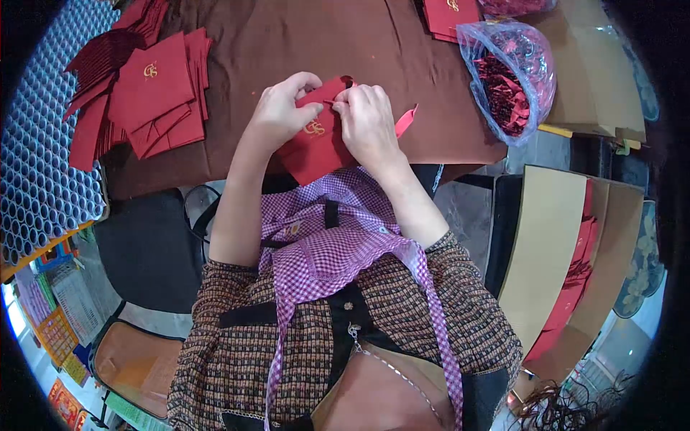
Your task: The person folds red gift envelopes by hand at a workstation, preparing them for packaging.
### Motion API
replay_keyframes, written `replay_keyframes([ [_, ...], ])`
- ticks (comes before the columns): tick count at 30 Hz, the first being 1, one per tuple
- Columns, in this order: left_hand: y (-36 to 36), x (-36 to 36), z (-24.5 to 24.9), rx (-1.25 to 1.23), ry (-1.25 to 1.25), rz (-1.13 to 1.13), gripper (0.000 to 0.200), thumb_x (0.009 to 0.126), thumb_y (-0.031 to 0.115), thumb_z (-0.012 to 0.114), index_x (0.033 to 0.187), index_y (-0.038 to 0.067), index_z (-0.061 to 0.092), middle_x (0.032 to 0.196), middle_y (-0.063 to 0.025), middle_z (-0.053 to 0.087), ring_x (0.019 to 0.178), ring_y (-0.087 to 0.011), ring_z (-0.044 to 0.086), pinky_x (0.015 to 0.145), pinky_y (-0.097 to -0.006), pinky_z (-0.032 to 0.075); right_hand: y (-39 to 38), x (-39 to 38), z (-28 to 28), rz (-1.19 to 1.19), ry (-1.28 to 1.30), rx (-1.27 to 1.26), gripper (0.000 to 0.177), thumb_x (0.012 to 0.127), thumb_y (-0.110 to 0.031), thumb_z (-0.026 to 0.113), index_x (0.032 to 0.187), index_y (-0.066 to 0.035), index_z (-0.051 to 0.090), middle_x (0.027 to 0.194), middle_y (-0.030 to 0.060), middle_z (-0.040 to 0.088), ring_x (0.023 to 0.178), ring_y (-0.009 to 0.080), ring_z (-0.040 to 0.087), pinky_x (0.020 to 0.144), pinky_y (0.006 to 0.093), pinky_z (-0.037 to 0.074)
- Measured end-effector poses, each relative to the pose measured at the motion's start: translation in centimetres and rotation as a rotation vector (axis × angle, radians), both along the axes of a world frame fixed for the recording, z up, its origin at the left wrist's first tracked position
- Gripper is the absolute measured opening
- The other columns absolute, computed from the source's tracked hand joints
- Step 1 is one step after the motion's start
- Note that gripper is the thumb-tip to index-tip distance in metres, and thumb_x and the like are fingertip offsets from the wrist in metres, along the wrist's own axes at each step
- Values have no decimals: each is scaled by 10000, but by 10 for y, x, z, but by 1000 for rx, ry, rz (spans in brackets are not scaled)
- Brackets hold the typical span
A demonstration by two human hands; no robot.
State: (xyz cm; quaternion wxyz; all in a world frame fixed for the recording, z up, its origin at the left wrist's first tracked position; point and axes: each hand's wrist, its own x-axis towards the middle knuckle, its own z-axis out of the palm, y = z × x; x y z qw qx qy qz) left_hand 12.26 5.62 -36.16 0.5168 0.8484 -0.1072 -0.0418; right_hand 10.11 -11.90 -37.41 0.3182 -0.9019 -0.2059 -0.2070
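Near the table's front edge, my two hands hold a red paper gift bag (pixel 316 152) with a gold emblem on its face. My left hand (pixel 287 109) grips its upper left part, thumb on the front and fingers curled behind. My right hand (pixel 368 123) pinches the top edge at the right, fingertips close to the left thumb. A dark red bit of ribbon shows between the fingertips, and a brighter red ribbon end (pixel 406 121) sticks out beyond my right hand. Exactly how the ribbon meets the bag is hidden by my fingers.
Stacked red gift bags (pixel 154 86) lie at the table's left, and more (pixel 451 16) at the back right. A clear plastic bag (pixel 535 79) of red ribbons sits on the right. Beside me stands an open cardboard box (pixel 550 251) holding red pieces. A brown cloth (pixel 287 43) covers the table.
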Motion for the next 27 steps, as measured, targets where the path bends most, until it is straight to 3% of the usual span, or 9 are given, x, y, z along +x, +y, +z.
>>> replay_keyframes([
  [10, 2, 4, -1, 68, 54, -22, 268, 746, 65, 711, 982, -13, 610, 800, -13, 575, 761, -72, 504, 691, -260, 453, 0, 1, -5, 4, -37, -36, 115, 795, -102, 661, 809, -51, 559, 813, 110, 566, 800, 295, 513, 728, 419, 402],
  [22, -3, 3, 4, 137, 49, -11, 221, 751, 112, 718, 904, -22, 633, 689, -36, 584, 665, -93, 520, 622, -286, 460, 7, -6, 7, -50, -65, -170, 133, 785, -98, 675, 823, -32, 565, 757, 137, 586, 742, 314, 566, 696, 431, 455],
  [27, -7, -1, 4, 137, -101, -5, 168, 748, 82, 686, 874, -18, 635, 674, -129, 588, 623, -146, 560, 607, -311, 470, 12, -7, 11, -79, -8, -179, 144, 797, -124, 668, 810, -25, 565, 730, 151, 596, 716, 325, 593, 658, 434, 481],
])
